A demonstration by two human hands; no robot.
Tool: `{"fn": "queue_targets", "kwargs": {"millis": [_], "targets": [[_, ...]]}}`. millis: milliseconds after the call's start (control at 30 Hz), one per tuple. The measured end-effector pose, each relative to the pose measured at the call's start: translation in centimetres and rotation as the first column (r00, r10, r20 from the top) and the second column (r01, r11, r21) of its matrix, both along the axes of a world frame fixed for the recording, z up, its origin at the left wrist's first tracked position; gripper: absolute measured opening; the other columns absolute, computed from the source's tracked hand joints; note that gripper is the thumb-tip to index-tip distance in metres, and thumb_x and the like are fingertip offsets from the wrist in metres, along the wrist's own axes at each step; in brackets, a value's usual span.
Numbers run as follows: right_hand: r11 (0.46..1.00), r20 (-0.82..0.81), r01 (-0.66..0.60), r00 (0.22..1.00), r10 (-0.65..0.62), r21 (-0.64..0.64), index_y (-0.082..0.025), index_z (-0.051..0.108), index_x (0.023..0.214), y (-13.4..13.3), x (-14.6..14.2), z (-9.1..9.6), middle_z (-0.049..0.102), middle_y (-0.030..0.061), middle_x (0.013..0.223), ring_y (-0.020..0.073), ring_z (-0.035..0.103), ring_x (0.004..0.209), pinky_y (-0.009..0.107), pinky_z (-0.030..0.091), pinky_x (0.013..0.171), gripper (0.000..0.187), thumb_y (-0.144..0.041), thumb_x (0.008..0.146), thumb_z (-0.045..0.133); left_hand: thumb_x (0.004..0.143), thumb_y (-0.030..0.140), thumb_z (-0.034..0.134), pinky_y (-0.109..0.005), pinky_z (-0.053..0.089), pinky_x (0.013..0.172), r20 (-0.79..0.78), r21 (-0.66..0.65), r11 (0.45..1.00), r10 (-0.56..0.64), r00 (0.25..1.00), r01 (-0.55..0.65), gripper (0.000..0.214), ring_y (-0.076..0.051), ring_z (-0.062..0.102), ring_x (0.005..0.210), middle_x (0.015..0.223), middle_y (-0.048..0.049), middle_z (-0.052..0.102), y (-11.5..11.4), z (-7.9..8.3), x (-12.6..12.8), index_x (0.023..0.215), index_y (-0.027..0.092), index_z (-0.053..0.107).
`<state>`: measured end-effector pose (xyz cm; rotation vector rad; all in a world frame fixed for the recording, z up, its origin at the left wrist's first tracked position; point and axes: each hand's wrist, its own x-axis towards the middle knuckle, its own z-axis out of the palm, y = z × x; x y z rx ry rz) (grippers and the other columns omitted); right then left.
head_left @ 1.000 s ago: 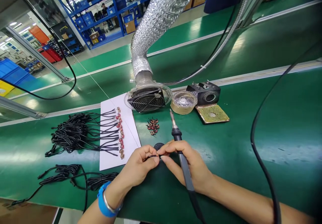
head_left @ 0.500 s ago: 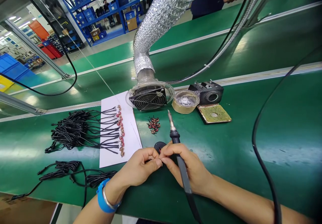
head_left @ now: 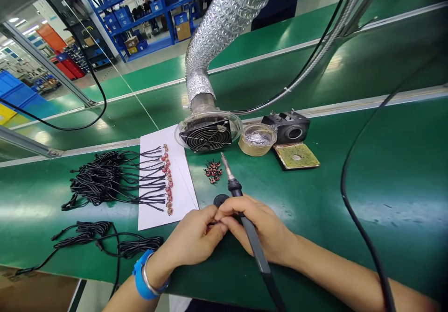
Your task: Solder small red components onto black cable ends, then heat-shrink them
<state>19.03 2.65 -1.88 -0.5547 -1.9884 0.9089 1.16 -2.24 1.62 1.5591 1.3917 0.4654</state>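
My right hand (head_left: 261, 230) is closed round a soldering iron (head_left: 241, 209), whose metal tip points up and away toward the fan. My left hand (head_left: 196, 237), with a blue wristband, pinches a thin black wire end (head_left: 212, 222) against the right hand's fingertips. Both hands meet over a small black round pad (head_left: 220, 200) on the green belt. A small heap of red and black coil parts (head_left: 213, 171) lies just beyond the hands.
A white sheet (head_left: 178, 186) holds black cables (head_left: 105, 183) with soldered coils in a row. More cables (head_left: 105, 242) lie near the front edge. Behind stand a fume extractor fan (head_left: 206, 134) on a foil duct, a solder pot (head_left: 257, 140), an iron stand (head_left: 289, 127) and a sponge pad (head_left: 296, 155).
The soldering iron has tilted so its tip points further left. Both hands have closed tighter together over the wire end. The person at the far bench has moved off.
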Motion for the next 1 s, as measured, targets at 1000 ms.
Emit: {"fn": "queue_targets", "kwargs": {"millis": [1000], "targets": [[0.907, 0.186, -0.041, 0.982, -0.042, 0.419, -0.016, 0.059, 0.114, 1.5, 1.0, 0.8, 0.062, 0.0023, 0.071, 0.0163, 0.052, 0.067, 0.027, 0.047, 0.061, 0.029, -0.008, 0.093, 0.041, 0.072, 0.022, 0.056, -0.021, 0.029, 0.054, 0.256, -0.269, 0.943, 0.264, 0.93, -0.194, 0.007, -0.008, 0.042, 0.049, 0.05, 0.006, 0.051, 2.1, -1.6, -1.0, 0.067, 0.017, 0.055]]}}
